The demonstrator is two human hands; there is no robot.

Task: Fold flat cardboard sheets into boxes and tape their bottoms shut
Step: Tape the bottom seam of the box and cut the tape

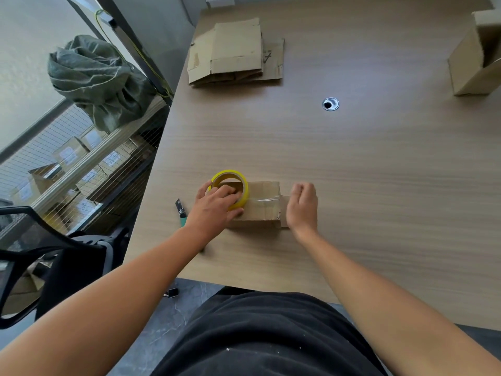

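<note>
A small cardboard box (pixel 264 204) stands on the wooden table (pixel 352 172) near its front edge, closed flaps facing up. A strip of clear tape (pixel 264 200) runs across the top seam. My left hand (pixel 217 203) grips a yellow tape roll (pixel 233 185) that rests on the box's left end, fingers through its core. My right hand (pixel 302 204) is at the box's right end with curled fingers pressing the tape end down over the edge.
A stack of flat cardboard sheets (pixel 235 54) lies at the far left of the table. A folded box (pixel 477 55) stands at the far right. A box cutter (pixel 181 212) lies left of my left hand. A cable hole (pixel 330 104) sits mid-table. An office chair (pixel 48 253) is at the left.
</note>
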